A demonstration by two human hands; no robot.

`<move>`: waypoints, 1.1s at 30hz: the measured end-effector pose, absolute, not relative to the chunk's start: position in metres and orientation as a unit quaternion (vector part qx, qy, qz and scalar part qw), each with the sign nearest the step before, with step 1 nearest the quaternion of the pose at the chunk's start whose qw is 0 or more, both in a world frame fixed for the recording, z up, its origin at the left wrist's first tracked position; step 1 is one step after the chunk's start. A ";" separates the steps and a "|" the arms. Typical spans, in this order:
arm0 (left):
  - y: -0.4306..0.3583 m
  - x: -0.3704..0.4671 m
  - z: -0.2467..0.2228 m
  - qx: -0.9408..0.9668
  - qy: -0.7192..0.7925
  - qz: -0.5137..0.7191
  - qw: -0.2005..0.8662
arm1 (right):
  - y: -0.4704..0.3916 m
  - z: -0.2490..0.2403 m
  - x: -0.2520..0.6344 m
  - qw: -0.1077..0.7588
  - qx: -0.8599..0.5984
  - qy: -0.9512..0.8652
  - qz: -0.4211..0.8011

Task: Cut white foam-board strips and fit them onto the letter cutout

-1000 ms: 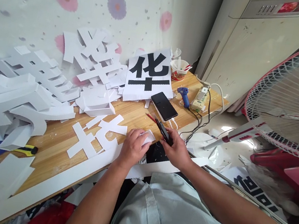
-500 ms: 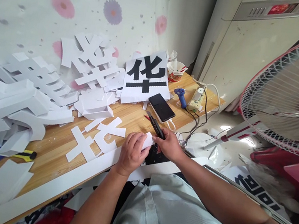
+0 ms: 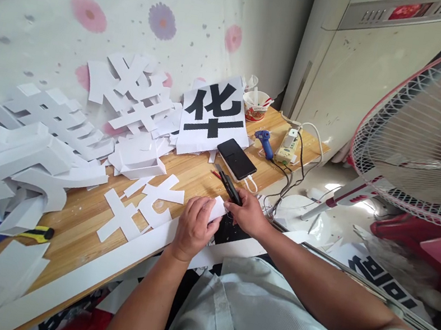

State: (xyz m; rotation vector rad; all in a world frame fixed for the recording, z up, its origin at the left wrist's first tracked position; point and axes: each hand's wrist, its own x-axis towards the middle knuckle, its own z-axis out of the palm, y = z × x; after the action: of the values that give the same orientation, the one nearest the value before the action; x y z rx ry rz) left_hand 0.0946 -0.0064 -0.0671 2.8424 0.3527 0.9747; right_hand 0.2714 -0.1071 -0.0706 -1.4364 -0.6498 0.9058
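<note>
Near the front edge of the wooden table (image 3: 84, 223), my left hand (image 3: 195, 227) is closed around a small white board piece (image 3: 218, 210). My right hand (image 3: 249, 212) grips a black utility knife (image 3: 230, 187), its blade end pointing up and left, away from me. The right fingertips also touch the edge of the white piece. Just left of my left hand lie cut white character shapes (image 3: 121, 217). A long white strip (image 3: 100, 266) runs along the table's front edge under my left wrist. Below my hands a dark surface (image 3: 229, 234) shows in part.
Beyond the knife lie a phone (image 3: 237, 159), a blue glue gun (image 3: 264, 143) and a power strip (image 3: 287, 145) with cables. A printed character sheet (image 3: 215, 116) leans behind them. White cut letters (image 3: 40, 156) pile up on the left. A fan (image 3: 431, 134) stands to the right.
The view has shifted very slightly. Both hands keep nearly the same place and hold, with the white piece and the knife still in them.
</note>
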 end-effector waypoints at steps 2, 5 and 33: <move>-0.006 0.095 -0.068 0.938 0.114 0.324 0.057 | -0.107 -0.072 0.272 0.615 -0.624 -0.281 0.393; -0.006 0.095 -0.068 0.936 0.111 0.329 0.056 | -0.106 -0.074 0.272 0.617 -0.621 -0.278 0.395; -0.001 0.100 -0.068 0.942 0.140 0.296 0.070 | -0.167 -0.084 0.279 0.567 -0.697 -0.339 0.278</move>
State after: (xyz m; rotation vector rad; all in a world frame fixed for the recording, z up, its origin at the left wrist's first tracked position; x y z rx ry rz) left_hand 0.1000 -0.0014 -0.0681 2.8350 0.4221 0.8920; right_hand 0.2786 -0.1668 -0.0842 -1.6388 -0.7955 0.6524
